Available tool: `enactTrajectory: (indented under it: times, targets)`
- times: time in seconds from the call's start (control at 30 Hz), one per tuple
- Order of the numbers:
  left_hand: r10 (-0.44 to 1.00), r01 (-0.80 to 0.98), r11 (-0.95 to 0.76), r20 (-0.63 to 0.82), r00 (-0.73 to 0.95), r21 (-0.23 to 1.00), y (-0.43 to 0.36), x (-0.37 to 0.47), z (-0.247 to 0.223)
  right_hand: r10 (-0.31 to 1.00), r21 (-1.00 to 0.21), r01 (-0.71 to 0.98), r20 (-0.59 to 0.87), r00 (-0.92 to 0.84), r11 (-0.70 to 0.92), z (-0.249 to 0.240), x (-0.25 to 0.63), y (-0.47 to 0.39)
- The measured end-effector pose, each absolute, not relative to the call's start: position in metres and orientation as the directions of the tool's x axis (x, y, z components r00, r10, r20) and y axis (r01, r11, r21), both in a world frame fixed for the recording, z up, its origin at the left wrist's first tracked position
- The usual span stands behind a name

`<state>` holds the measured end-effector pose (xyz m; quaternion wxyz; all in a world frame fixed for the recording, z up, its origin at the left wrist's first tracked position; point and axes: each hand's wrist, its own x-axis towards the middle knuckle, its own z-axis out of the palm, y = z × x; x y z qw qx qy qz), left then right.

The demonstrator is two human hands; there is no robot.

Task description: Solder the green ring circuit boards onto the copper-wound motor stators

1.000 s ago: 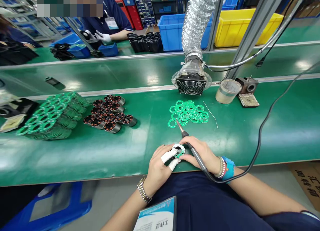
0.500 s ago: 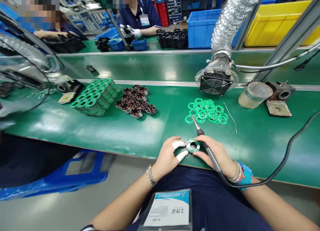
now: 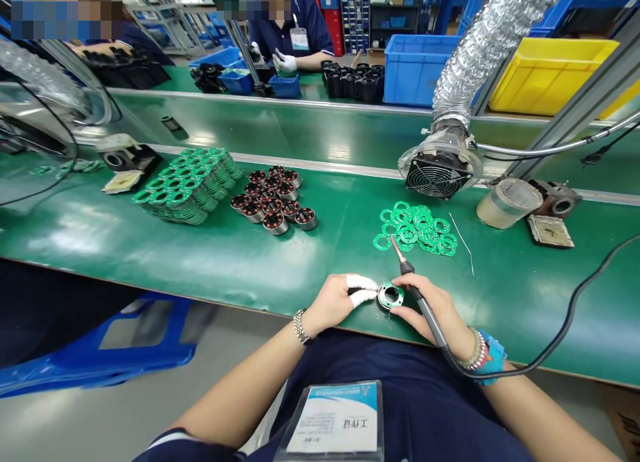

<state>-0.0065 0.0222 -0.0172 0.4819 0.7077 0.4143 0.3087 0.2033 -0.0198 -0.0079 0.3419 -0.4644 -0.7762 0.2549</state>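
Note:
A motor stator with a green ring board (image 3: 391, 295) on top stands near the table's front edge. My left hand (image 3: 343, 301), with white covers on its fingertips, pinches toward the stator's left side, its fingertips close together there. My right hand (image 3: 437, 312) grips the stator's right side between thumb and finger and also holds a soldering iron (image 3: 425, 309). The iron's tip points up and left, over a loose pile of green ring boards (image 3: 420, 229). Thin wires stick out below the stator.
Copper-wound stators (image 3: 274, 223) and stacked green boards (image 3: 175, 189) stand on the left. A fan duct (image 3: 437, 172), a round tub (image 3: 509, 203), a solder wire (image 3: 461, 242) and a sponge tray (image 3: 550, 231) are at the right. A co-worker's gloved hand (image 3: 285, 61) shows beyond the divider.
My left fingertips have come closer together at the stator's left side. The stator has turned slightly in my fingers. The camera view has shifted a little.

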Motion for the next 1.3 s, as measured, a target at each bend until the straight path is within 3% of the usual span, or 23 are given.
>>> enactTrajectory:
  times: [0.17,0.33,0.57,0.9,1.07,1.3]
  targets:
    - [0.844,0.122,0.154,-0.194,0.500,0.981,0.032,0.001,-0.012,0.893,-0.699,0.561,0.293,-0.341,0.443,-0.008,0.201,-0.021]
    - [0.778,0.100,0.323,-0.324,0.539,0.941,0.036,0.009,-0.005,0.909,-0.714,0.563,0.315,-0.272,0.416,0.001,0.197,-0.015]
    - [0.781,0.069,0.335,-0.317,0.537,0.940,0.035,0.009,-0.003,0.884,-0.738,0.488,0.390,-0.257,0.467,0.005,0.181,-0.002]
    - [0.790,-0.095,0.432,-0.326,0.519,0.897,0.028,0.009,-0.011,0.863,-0.686,0.536,0.463,-0.200,0.492,0.010,0.177,-0.012]
    - [0.722,-0.037,0.472,-0.363,0.590,0.881,0.035,0.003,-0.011,0.898,-0.752,0.502,0.419,-0.138,0.428,0.022,0.197,-0.023]
    - [0.715,-0.006,0.478,-0.386,0.584,0.878,0.039,0.004,-0.012,0.883,-0.773,0.426,0.405,-0.237,0.469,0.030,0.221,-0.038]
